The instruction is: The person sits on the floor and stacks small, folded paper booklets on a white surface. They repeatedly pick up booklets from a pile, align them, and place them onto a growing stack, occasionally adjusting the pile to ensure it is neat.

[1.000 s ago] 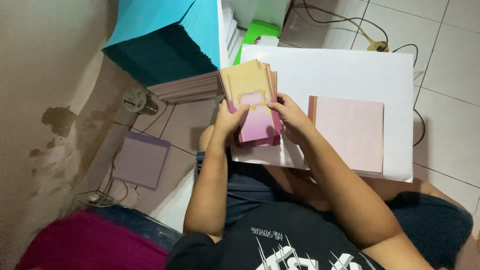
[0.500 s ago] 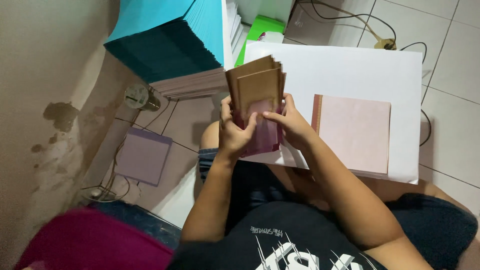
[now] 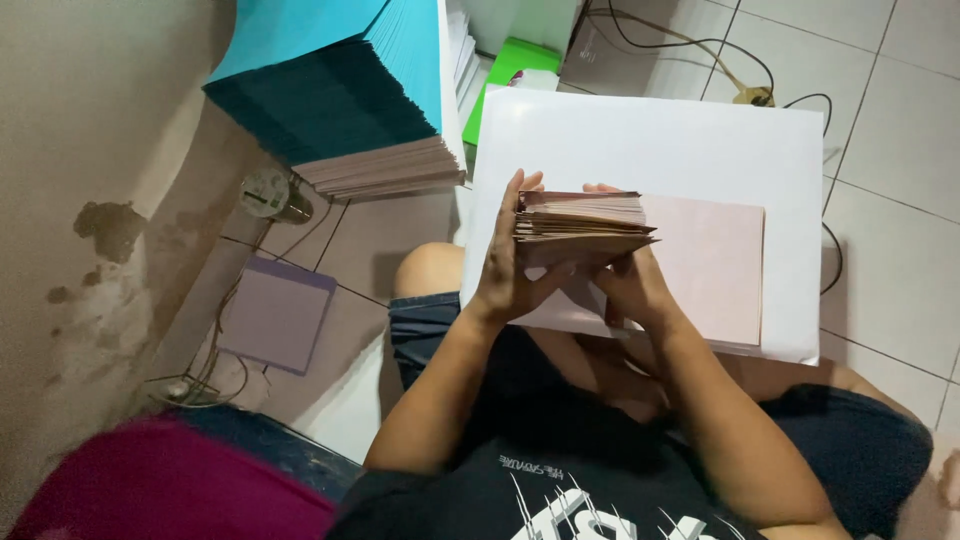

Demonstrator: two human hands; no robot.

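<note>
Both my hands hold a thick stack of brown paper envelopes (image 3: 580, 225) edge-on above my lap. My left hand (image 3: 508, 262) clasps the stack's left end with fingers upright. My right hand (image 3: 630, 285) supports it from below and behind, mostly hidden by the stack. Under the stack lies a pale pink sheet pile (image 3: 705, 265) on a large white board (image 3: 650, 140) resting over my knees.
A tall pile of teal sheets (image 3: 330, 75) over pinkish ones (image 3: 385, 170) stands at the upper left. A green box (image 3: 505, 75) and cables (image 3: 690, 40) lie behind the board. A lilac pad (image 3: 275, 312) rests on the tiled floor by the stained wall (image 3: 90, 200).
The envelope stack has been tilted from facing me to edge-on and lifted slightly. My hands shifted to grip its ends.
</note>
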